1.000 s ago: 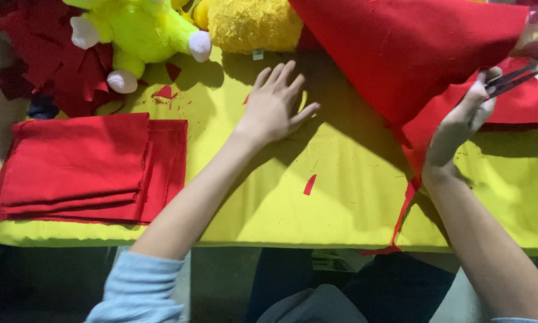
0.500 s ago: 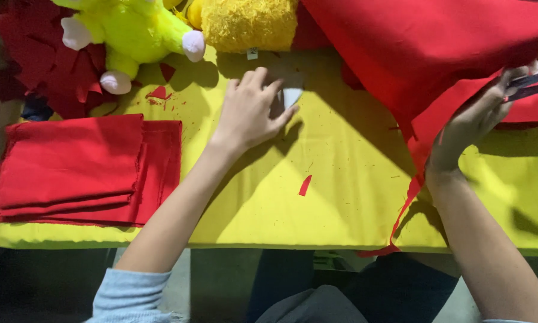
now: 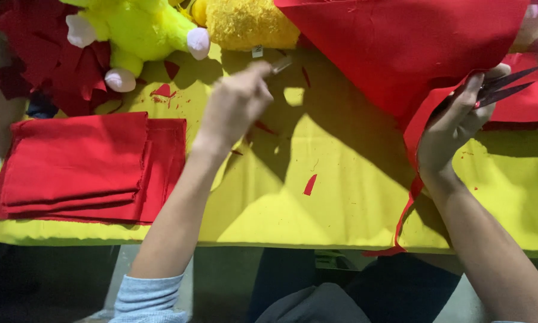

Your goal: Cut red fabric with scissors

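A yellow-covered table [image 3: 341, 215] stands over dim, shadowed floor.

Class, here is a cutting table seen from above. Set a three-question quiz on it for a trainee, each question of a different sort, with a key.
1. True or false: the right hand holds scissors at the big red cloth.
2. Where is the folded red cloth stack? A) table's left side B) under the scissors C) on the yellow-green plush toy
3. Fill in: the left hand pinches a small ____ thing at its fingertips.

Key: 1 true; 2 A; 3 pale (its kind cannot be told).
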